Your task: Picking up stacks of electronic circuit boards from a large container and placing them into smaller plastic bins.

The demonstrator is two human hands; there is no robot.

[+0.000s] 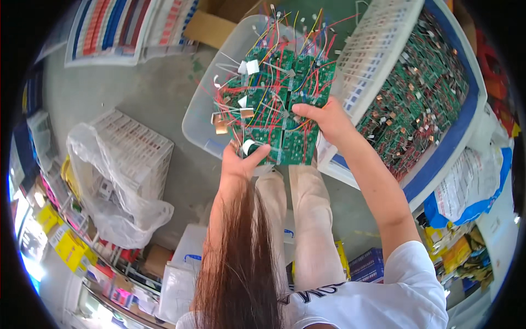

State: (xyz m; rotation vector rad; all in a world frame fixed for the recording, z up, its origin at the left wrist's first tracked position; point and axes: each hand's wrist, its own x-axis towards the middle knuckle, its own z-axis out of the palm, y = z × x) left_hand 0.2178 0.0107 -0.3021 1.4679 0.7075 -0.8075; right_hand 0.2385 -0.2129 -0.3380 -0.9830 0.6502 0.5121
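Between my two hands is a panel of green circuit boards (271,118), joined in rows, with red, yellow, blue and white wires sticking out of it. My left hand (244,159) grips its lower left corner, thumb lying on top. My right hand (323,118) clasps the right edge, its thumb pressed over the face; the fingers beneath are hidden. White connectors and small copper-coloured pieces hang at the panel's left side. Below the panel stands a translucent plastic tub (200,118), its inside mostly covered from view.
At the right, a large white basket (378,60) with a blue rim holds many wired circuit boards (422,98). A white crate (137,145) with a clear plastic bag (118,214) stands on the left. An open cardboard box (211,30) is behind; striped bags (107,30) lie far left.
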